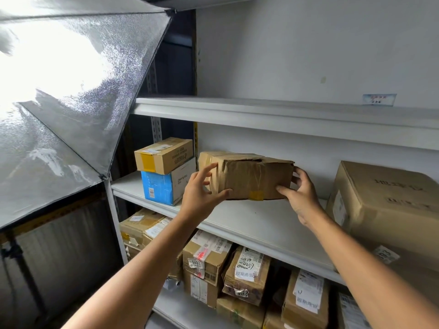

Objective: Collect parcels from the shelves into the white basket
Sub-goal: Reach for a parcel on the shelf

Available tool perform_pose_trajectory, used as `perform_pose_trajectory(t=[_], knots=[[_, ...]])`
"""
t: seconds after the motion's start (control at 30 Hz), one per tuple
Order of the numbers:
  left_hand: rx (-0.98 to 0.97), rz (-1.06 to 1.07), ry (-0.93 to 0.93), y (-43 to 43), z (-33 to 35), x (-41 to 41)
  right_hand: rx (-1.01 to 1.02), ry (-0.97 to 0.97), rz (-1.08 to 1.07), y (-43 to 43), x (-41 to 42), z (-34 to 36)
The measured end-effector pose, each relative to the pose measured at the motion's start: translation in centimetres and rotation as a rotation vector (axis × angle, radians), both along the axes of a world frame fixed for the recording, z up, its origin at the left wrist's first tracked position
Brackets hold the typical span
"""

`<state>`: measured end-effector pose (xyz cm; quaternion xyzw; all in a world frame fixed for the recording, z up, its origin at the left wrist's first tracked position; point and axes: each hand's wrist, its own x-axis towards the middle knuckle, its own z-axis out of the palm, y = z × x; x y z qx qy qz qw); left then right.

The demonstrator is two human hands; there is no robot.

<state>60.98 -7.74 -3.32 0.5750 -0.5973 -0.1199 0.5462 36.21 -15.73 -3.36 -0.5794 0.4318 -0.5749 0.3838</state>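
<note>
A brown taped cardboard parcel [249, 174] is at the middle shelf [249, 224], its underside at the level of the shelf board. My left hand [202, 193] is at its left end, thumb under the front edge and fingers spread beside the taped side. My right hand [301, 193] grips its right end, thumb on the front face and fingers curled behind. The white basket is not in view.
A small brown box [164, 154] sits on a blue-and-white box [164, 186] at the shelf's left. A large carton [389, 205] stands at the right. Several labelled parcels [237, 269] fill the shelf below. A studio softbox [71, 103] looms at the left.
</note>
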Motion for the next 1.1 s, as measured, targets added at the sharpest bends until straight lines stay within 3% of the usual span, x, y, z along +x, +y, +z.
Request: perform_pose_trajectory(t=[0.4,0.8,1.1], knots=[[0.042,-0.011,0.087,-0.3,-0.2,0.7,0.011,0.001,0.013,-0.6,0.9,-0.6],[0.077,-0.014,0.21,-0.8,-0.5,2.2,-0.147,0.195,-0.058,0.7,3.0,-1.1],[0.12,-0.097,0.401,-1.2,-0.6,3.5,-0.248,0.22,-0.046,1.9,3.9,-1.4]])
